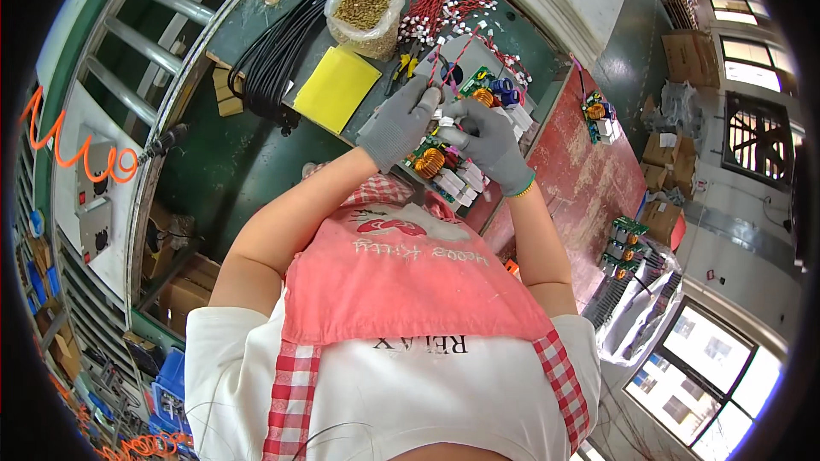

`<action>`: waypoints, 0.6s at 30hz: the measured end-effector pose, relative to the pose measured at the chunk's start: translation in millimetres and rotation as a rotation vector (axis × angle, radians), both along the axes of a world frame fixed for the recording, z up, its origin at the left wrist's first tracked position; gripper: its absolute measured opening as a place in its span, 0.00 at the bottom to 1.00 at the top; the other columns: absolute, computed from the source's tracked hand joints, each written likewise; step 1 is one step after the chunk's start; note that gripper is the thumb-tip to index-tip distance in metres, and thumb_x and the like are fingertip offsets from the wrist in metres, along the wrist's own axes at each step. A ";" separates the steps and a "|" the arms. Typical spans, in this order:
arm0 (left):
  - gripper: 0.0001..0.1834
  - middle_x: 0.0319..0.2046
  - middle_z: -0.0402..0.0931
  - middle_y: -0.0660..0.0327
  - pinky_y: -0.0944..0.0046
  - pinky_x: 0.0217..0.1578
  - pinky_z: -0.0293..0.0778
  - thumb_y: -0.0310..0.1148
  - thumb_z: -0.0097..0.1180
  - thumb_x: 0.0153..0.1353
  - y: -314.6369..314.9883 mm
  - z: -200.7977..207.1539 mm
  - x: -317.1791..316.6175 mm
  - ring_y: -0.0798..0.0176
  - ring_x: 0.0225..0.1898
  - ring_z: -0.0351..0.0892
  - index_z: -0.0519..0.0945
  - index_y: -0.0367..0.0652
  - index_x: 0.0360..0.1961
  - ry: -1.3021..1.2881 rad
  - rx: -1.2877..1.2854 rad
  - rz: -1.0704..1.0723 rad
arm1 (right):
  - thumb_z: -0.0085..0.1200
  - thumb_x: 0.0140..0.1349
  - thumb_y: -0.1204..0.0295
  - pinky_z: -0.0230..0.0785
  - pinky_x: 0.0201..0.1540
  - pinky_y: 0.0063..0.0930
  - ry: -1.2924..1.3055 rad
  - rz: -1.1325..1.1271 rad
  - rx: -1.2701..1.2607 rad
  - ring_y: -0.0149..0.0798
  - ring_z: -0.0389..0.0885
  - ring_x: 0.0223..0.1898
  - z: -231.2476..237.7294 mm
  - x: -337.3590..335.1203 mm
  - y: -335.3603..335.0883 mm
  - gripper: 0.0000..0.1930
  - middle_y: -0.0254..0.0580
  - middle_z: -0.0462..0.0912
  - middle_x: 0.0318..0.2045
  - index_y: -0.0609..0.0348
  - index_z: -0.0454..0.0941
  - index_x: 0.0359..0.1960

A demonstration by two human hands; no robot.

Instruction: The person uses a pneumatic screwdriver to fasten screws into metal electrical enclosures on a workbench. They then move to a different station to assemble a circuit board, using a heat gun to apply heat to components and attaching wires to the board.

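Note:
My left hand [400, 124], in a grey knit glove, pinches a thin red wire [457, 62] whose free part rises above the fingertips. Close beside it, my right hand [494, 147], gloved alike, has its fingers curled in toward the left one. What lies between the right fingers is hidden. Just below both hands is a green circuit board [440, 172] with copper coils and white blocks. Another circuit board [489, 92] with a copper and a blue coil sits beyond the right hand. Black-and-yellow pliers [401, 70] lie beyond the left hand.
A clear bag of small brass-coloured parts [365, 13] stands at the back, beside a heap of red wires with white connectors [440, 10]. Yellow sheets [337, 90] and black cables [265, 77] lie left. A red-topped surface [568, 179] to the right bears another board [598, 109].

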State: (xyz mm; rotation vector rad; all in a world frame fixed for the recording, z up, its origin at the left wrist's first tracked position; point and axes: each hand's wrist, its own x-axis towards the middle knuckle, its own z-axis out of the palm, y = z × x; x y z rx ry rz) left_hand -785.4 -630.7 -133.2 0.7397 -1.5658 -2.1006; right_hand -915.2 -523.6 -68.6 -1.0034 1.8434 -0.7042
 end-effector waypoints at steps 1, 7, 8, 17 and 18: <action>0.09 0.25 0.67 0.66 0.75 0.19 0.59 0.36 0.42 0.67 1.9 -2.7 1.5 0.77 0.19 0.61 0.71 0.42 0.36 0.005 0.111 0.038 | 0.60 0.55 0.64 0.66 0.30 0.23 0.026 0.003 -0.015 0.26 0.74 0.26 -2.6 2.2 -0.6 0.17 0.37 0.78 0.23 0.59 0.76 0.44; 0.12 0.17 0.64 0.67 0.73 0.13 0.55 0.39 0.42 0.66 -9.4 -14.6 32.2 0.75 0.13 0.59 0.71 0.41 0.34 -0.095 0.265 0.181 | 0.49 0.53 0.78 0.72 0.40 0.39 0.801 0.272 -0.259 0.51 0.80 0.35 -48.0 -64.0 -9.1 0.13 0.50 0.82 0.32 0.53 0.80 0.40; 0.12 0.17 0.64 0.66 0.73 0.13 0.56 0.39 0.43 0.66 -11.7 -20.2 39.3 0.75 0.13 0.59 0.71 0.41 0.34 -0.129 0.274 0.197 | 0.49 0.54 0.77 0.72 0.40 0.38 0.926 0.385 -0.078 0.51 0.80 0.36 -51.0 -80.2 -14.7 0.12 0.50 0.82 0.33 0.53 0.80 0.40; 0.11 0.17 0.65 0.66 0.73 0.13 0.53 0.38 0.43 0.66 -2.2 -40.2 78.4 0.75 0.13 0.58 0.71 0.41 0.34 -0.149 0.440 0.237 | 0.47 0.58 0.71 0.74 0.41 0.41 1.200 0.978 0.644 0.48 0.81 0.41 -101.8 -110.0 -74.6 0.12 0.46 0.82 0.38 0.52 0.78 0.42; 0.11 0.17 0.65 0.66 0.73 0.13 0.54 0.38 0.43 0.66 -2.8 -41.7 80.2 0.75 0.13 0.58 0.71 0.41 0.34 -0.144 0.453 0.251 | 0.47 0.58 0.71 0.74 0.41 0.40 1.206 1.013 0.674 0.47 0.81 0.41 -104.1 -111.5 -80.7 0.12 0.45 0.82 0.39 0.52 0.79 0.41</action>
